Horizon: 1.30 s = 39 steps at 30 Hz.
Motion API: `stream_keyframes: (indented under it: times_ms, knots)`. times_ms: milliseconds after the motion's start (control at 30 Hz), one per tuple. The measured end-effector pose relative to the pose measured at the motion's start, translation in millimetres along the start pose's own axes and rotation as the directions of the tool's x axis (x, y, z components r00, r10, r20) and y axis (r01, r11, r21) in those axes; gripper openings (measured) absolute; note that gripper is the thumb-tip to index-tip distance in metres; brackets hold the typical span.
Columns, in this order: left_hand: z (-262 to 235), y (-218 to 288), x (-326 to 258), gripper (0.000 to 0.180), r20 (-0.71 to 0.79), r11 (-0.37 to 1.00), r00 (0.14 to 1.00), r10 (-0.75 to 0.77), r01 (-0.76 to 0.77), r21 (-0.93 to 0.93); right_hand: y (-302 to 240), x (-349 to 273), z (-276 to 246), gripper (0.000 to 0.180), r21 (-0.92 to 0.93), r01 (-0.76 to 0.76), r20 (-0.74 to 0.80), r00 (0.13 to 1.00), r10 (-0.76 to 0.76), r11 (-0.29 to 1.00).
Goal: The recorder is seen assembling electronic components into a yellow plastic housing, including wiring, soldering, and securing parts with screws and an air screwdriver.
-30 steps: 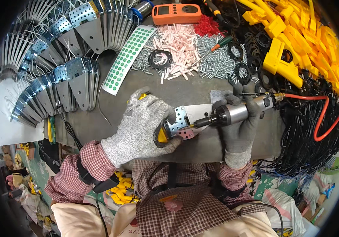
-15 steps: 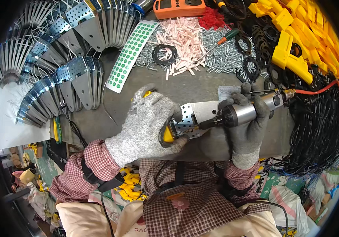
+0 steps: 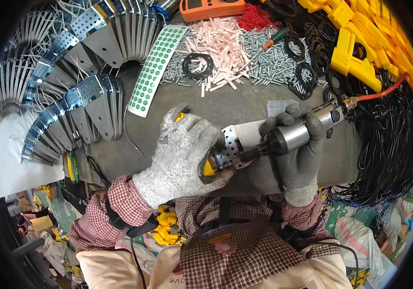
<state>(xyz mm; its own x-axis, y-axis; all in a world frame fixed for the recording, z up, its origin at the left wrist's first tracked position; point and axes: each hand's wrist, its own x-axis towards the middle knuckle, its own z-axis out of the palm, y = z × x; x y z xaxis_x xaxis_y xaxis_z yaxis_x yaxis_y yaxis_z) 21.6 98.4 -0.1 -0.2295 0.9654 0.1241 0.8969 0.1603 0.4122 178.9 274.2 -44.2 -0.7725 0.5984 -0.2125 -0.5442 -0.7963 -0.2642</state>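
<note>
So the perforated metal bracket (image 3: 235, 144) is being gripped tight in the gloved left hand (image 3: 185, 156), with a yellow plastic piece (image 3: 209, 167) peeking out under the palm. The pneumatic screwdriver (image 3: 293, 135) is being clamped in the right hand (image 3: 295, 154), fingers fully wrapped round the barrel, and its bit is being pressed into the bracket's right side. Compared with a second ago, both hands and the workpiece are being carried a bit up and away from the bench's near edge, and the tool is being tilted steeper, so a fastener is probably being driven right now.

Room-wise: a bare patch of bench (image 3: 245, 103) is being left open just beyond the hands. Further out it's being crowded by screws (image 3: 269, 62), pink plugs (image 3: 221, 43) and black washers (image 3: 198, 65). The orange air hose (image 3: 384, 91) is being trailed off right over a black cable tangle (image 3: 384, 149). Stacked brackets (image 3: 86, 101) are being fanned out left of the left hand.
</note>
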Motion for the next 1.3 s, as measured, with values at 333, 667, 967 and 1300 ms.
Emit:
stream_keyframes:
  times_ms: [333, 667, 967, 1300]
  knots:
    - [-2, 4, 7, 0.050, 0.016, 0.999, 1.000, 0.020, -0.020, 0.038, 9, -12, 26, 0.044, -0.215, 0.165, 0.131, 0.982, -0.139, 0.963]
    - [5, 5, 9, 0.022, -0.121, 0.989, 0.984, -0.127, 0.118, -0.085, -1, 9, 29, 0.042, -0.239, 0.165, 0.062, 0.986, -0.155, 0.957]
    - [4, 1, 7, 0.023, -0.156, 0.983, 0.979, -0.131, 0.107, -0.152, -7, 11, 30, 0.039, -0.134, 0.090, 0.035, 0.996, -0.086, 0.987]
    - [0, -5, 2, 0.035, -0.097, 0.988, 0.989, -0.111, 0.098, -0.123, 2, 11, 18, 0.040, -0.213, 0.207, 0.269, 0.952, -0.147, 0.955]
